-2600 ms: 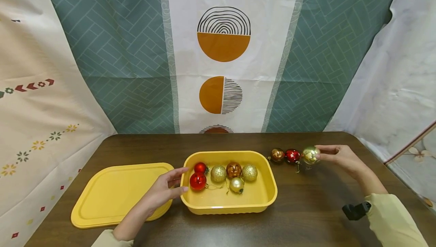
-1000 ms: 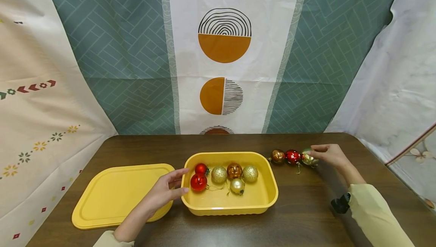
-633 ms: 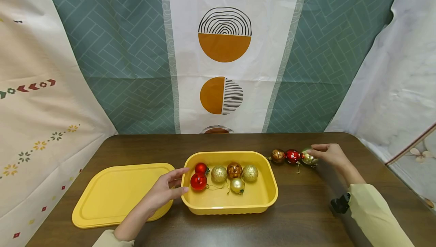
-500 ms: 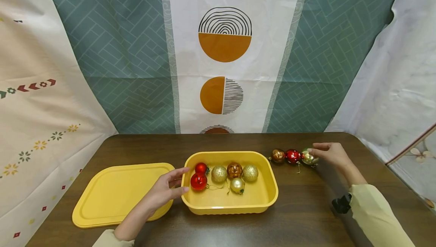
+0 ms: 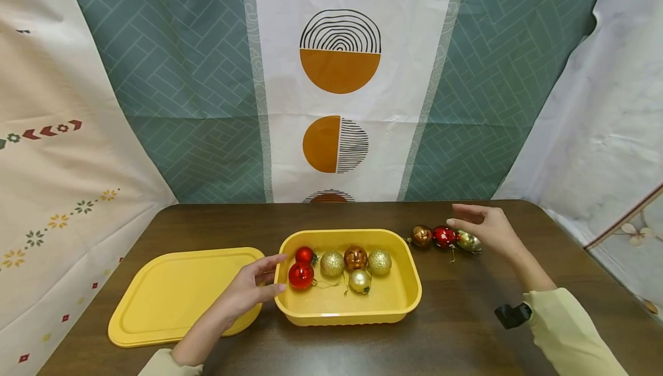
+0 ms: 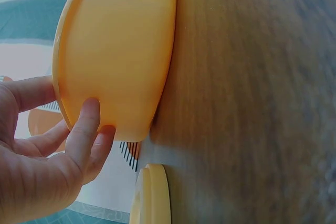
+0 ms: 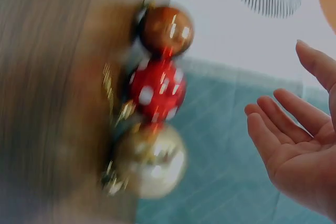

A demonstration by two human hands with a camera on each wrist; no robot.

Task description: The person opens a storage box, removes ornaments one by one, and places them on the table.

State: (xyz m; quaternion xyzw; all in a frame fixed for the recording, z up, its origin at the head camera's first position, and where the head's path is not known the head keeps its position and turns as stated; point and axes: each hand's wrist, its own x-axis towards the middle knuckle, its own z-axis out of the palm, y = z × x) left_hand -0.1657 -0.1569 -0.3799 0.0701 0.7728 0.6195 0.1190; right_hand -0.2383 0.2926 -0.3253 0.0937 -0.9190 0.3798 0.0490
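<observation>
My left hand (image 5: 255,285) holds the left wall of a yellow plastic container (image 5: 352,314), its fingers on both sides of the rim in the left wrist view. Inside sit several Christmas baubles: a shiny red bauble (image 5: 301,276), a smaller red one, two glittery gold ones, a copper bauble (image 5: 355,258) and a pale gold bauble (image 5: 359,281). To the container's right, three baubles lie in a row: a brown bauble (image 7: 167,31), a red white-spotted bauble (image 7: 157,88) and a shiny gold bauble (image 7: 150,160). My right hand (image 5: 489,226) hovers above the row's right end, fingers apart, holding nothing.
A yellow lid (image 5: 181,295) lies flat on the dark wooden table (image 5: 456,318), left of the container and partly under my left forearm. Patterned cloth (image 5: 331,99) hangs behind the table and at both sides.
The right hand set the gold bauble beside the red spotted one, let go and lifted up and left. My left hand and the container have stayed in place.
</observation>
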